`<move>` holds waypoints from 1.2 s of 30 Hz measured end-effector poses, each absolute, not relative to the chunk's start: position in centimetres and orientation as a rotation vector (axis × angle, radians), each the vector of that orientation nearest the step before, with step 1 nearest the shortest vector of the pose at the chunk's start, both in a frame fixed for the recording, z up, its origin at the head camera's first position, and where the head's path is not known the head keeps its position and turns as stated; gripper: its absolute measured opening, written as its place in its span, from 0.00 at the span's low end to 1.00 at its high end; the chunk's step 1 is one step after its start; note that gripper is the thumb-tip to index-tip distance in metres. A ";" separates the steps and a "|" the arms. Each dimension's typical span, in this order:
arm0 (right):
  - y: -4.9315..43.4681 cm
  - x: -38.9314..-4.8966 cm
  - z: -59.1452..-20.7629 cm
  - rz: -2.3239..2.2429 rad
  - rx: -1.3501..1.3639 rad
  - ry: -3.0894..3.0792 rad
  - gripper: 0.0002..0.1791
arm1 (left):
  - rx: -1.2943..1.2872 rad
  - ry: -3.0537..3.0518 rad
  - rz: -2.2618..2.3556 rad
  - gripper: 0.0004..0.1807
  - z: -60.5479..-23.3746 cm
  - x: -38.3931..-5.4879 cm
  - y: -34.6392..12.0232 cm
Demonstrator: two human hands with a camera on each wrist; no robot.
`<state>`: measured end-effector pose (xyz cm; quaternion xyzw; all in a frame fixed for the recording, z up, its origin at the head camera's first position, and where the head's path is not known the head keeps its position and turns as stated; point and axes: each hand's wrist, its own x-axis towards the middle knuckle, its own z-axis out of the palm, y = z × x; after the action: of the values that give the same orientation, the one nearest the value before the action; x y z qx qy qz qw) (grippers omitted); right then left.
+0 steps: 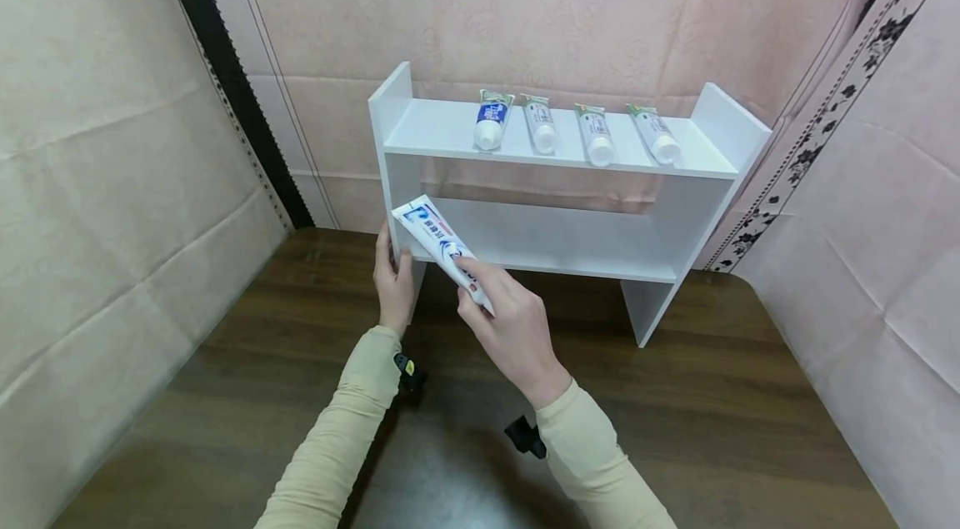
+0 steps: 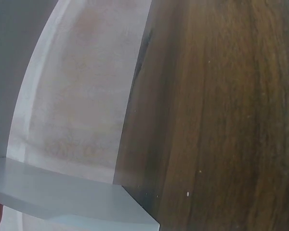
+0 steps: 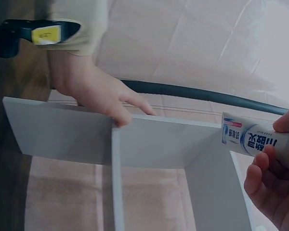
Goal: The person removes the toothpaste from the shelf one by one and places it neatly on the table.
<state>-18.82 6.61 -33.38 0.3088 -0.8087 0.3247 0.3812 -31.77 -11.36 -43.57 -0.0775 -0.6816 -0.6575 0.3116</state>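
Observation:
My right hand (image 1: 517, 329) pinches a white toothpaste tube (image 1: 442, 247) with blue print between thumb and fingers, in front of the lower board of a white two-tier shelf (image 1: 555, 239). The same tube (image 3: 253, 137) shows at the right of the right wrist view, its lower end covered by the fingers. My left hand (image 1: 395, 283) grips the shelf's left side panel, thumb on the inner side and fingers round the outside. On the top board lie a blue-labelled tube (image 1: 491, 121) and several white tubes (image 1: 595, 133) in a row, caps toward me.
The shelf stands on a dark brown wooden table (image 1: 720, 404) near its back edge. Pale cloth walls (image 1: 120, 179) enclose the table on the left, back and right. A black strip (image 1: 232, 79) runs down the left back corner.

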 end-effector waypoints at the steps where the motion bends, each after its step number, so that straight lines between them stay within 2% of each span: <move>1: 6.6 -18.8 -33.6 0.831 0.788 -2.070 0.19 | -0.206 -1.801 -1.745 0.30 -43.2 -31.4 -11.3; 6: 6.8 -18.8 -34.1 0.844 0.782 -2.081 0.19 | -0.212 -1.831 -1.774 0.30 -41.7 -29.8 -11.1; 36: 8.1 -19.0 -38.0 0.910 0.718 -2.114 0.20 | -0.208 -1.826 -1.769 0.29 -41.6 -29.9 -11.2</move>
<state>-18.98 8.10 -37.97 0.2782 -0.8189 0.3525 0.3575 -29.87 -11.23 -41.55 -0.0780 -0.6849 -0.6635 0.2910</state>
